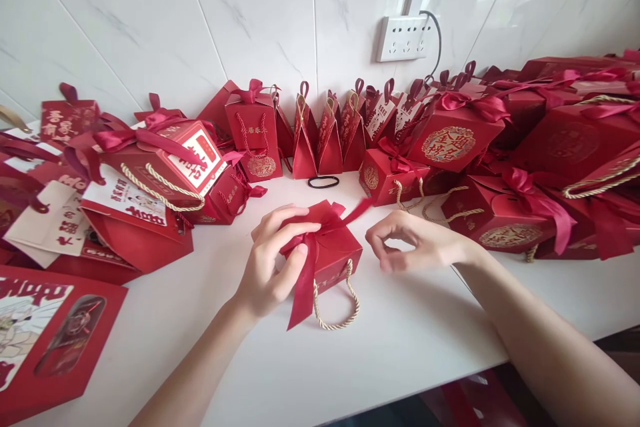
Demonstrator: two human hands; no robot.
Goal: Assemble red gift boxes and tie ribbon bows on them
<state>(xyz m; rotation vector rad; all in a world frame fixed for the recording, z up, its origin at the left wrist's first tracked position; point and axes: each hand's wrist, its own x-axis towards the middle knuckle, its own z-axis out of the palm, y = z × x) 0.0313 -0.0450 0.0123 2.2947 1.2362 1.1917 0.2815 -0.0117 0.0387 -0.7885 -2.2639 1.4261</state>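
A small red gift box with a gold rope handle lies on the white table in front of me. A red ribbon is knotted on its top, one tail hanging down the front and another stretching right. My left hand grips the box's left side, fingers pinched on the ribbon knot. My right hand hovers just right of the box, thumb and fingers curled in a pinch near the end of the right ribbon tail; what it holds is hard to make out.
Many red gift boxes and bags with ribbons crowd the back and both sides, such as a large one at left and another at right. A black hair tie lies behind the box. A wall socket sits above.
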